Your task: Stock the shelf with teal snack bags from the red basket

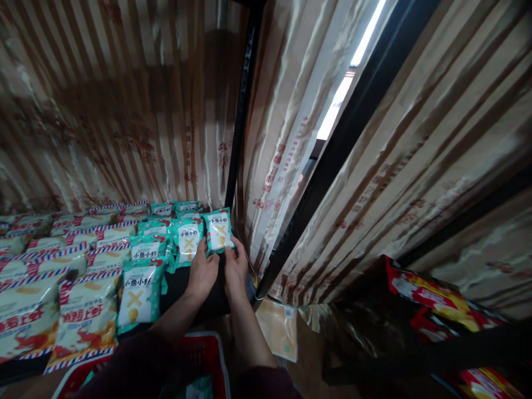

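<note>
A small teal-and-white snack bag (219, 228) stands upright between my two hands at the right end of a dark shelf (178, 291). My left hand (203, 270) grips its lower left edge, and my right hand (236, 266) pinches its lower right corner. Just left of it is a matching snack bag (189, 242), close to my left fingers. More bags of this kind stand in rows, with one snack bag (139, 292) at the front. Below my forearms is a red basket with a white rim (222, 360), with some teal bags inside, partly hidden by my sleeves.
Rows of larger white-and-red snack bags (87, 313) fill the shelf's left side. Pleated beige curtains (124, 111) hang behind. A black post (332, 172) slants down at right. Red-and-yellow packets (440, 299) lie on another rack at right; a tan packet (278, 330) lies below.
</note>
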{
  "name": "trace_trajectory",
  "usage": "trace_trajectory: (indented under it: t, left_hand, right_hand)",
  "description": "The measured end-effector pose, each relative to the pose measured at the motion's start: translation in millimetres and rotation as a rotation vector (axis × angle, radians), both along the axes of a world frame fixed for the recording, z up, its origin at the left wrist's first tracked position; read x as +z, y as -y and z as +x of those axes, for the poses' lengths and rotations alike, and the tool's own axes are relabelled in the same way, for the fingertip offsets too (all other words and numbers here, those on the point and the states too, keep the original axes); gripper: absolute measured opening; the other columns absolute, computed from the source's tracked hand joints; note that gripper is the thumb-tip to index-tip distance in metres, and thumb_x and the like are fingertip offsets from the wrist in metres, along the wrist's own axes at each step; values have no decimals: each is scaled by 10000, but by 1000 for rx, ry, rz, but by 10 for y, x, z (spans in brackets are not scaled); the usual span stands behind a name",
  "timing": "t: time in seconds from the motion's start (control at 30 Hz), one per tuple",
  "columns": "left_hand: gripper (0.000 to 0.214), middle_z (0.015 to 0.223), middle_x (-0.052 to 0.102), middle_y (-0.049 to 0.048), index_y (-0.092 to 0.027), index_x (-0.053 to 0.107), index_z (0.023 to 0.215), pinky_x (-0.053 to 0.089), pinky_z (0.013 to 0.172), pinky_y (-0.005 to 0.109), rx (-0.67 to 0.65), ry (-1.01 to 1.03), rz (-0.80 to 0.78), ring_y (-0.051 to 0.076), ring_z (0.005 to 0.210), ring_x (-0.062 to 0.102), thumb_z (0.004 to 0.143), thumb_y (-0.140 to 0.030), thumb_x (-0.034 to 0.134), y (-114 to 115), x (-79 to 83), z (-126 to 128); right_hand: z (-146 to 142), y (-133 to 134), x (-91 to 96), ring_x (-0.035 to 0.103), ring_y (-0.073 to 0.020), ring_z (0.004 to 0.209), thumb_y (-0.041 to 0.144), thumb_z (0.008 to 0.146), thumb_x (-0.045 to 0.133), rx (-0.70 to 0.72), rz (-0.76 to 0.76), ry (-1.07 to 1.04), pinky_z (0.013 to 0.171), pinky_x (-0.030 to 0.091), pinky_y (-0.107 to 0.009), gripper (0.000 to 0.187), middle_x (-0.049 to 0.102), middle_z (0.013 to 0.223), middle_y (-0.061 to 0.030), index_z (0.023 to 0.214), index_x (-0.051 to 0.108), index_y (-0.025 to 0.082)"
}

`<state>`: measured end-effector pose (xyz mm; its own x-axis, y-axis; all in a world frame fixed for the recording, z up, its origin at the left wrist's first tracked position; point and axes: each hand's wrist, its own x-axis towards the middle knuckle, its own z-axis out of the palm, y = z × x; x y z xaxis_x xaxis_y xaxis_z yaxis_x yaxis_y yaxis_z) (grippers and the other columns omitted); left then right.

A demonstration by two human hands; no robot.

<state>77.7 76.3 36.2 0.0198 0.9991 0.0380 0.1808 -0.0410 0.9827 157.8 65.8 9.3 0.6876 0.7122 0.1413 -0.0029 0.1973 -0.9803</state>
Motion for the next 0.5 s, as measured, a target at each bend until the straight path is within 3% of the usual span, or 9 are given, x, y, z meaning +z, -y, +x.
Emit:
trace_trajectory:
  t: [0.3, 0.5]
  left_hand:
    - [692, 1225, 596, 112, -159, 312, 1399, 413, 963, 325, -13, -72, 23, 204, 1047, 601, 740, -143, 524, -207, 167, 195]
    - [545, 1234, 584, 111, -161, 466, 1292, 368, 1012, 322, 28, -106, 25, 229, 1189, 506, 751, -168, 530, -400, 167, 292]
  right_hand:
    - [189, -480, 5, 613, -174, 887, 258, 728, 511, -12, -14, 3, 787, 488, -285, 374, 653, 1025, -58, 1082, 595, 170]
    - [228, -704, -225, 627, -171, 830, 309, 744, 528, 27, 0, 68, 735, 498, -261, 411, 670, 935, -44, 1131, 588, 184]
